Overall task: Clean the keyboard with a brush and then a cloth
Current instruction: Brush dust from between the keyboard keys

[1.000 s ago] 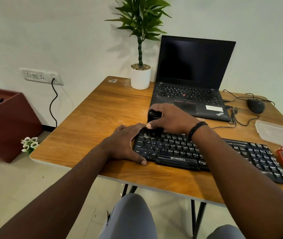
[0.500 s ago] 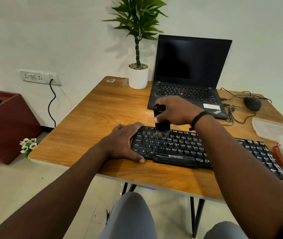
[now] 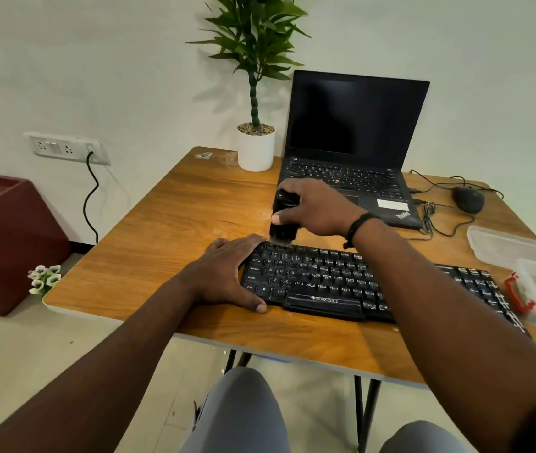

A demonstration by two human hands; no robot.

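Observation:
A black keyboard [image 3: 332,282] lies across the near part of the wooden table [image 3: 178,230]. My left hand [image 3: 227,273] rests flat against the keyboard's left end, thumb along its front edge. My right hand [image 3: 315,207] grips a black brush [image 3: 281,220] upright, its bristles at the keyboard's far left corner by the top row of keys. No cloth is in view.
An open black laptop [image 3: 351,152] stands behind the keyboard, with a potted plant [image 3: 256,148] to its left. A mouse [image 3: 468,199] and cables lie at the far right. Clear plastic containers [image 3: 505,245], one with a red clip [image 3: 518,294], sit at the right edge.
My right hand has drawn the brush back from the left keys to the keyboard's far edge and lifted it a little. The left hand has stayed at the keyboard's left end.

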